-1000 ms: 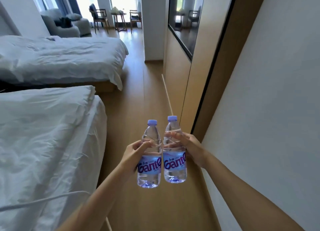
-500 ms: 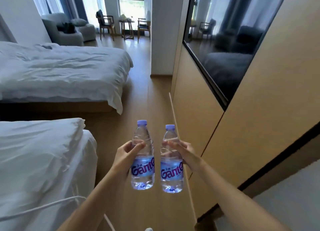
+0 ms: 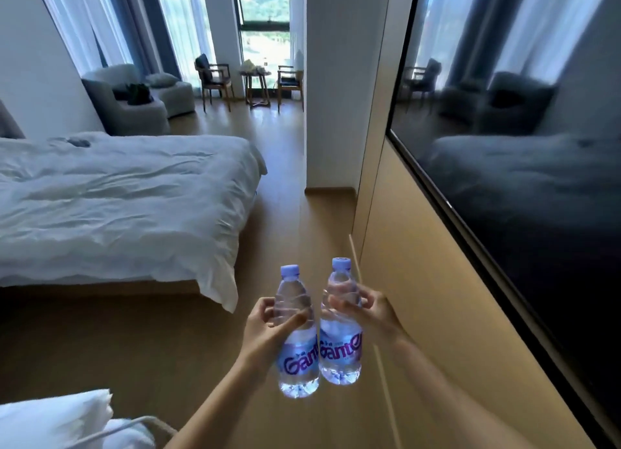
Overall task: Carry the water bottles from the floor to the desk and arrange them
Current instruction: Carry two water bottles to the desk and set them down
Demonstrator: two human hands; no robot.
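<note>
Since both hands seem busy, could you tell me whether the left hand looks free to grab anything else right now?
Probably not: the left hand already grips a bottle around its upper body, and the right hand holds the other bottle.

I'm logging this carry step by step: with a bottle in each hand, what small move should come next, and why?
Probably keep walking forward along the wood floor with both bottles held upright. The left hand grips the left bottle, the right hand grips the right bottle, both off the floor, and no desk is in view yet.
</note>
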